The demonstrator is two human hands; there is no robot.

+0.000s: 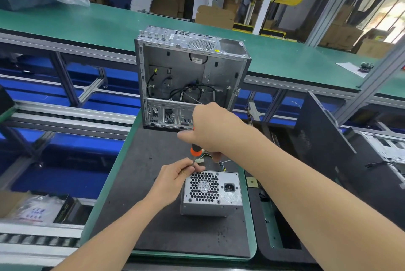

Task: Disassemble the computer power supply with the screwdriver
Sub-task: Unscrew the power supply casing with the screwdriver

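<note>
A grey metal power supply stands on the dark mat, its honeycomb fan grille and power socket facing me, cables trailing behind it. My right hand grips the orange-and-black handle of a screwdriver, held upright above the unit's top left corner. My left hand pinches the screwdriver's thin shaft just above that corner. The tip is hidden behind my fingers.
An open, emptied computer case stands upright at the mat's far edge. A black side panel leans at the right beside another case. Roller conveyor rails run on the left. Small screws lie on the mat.
</note>
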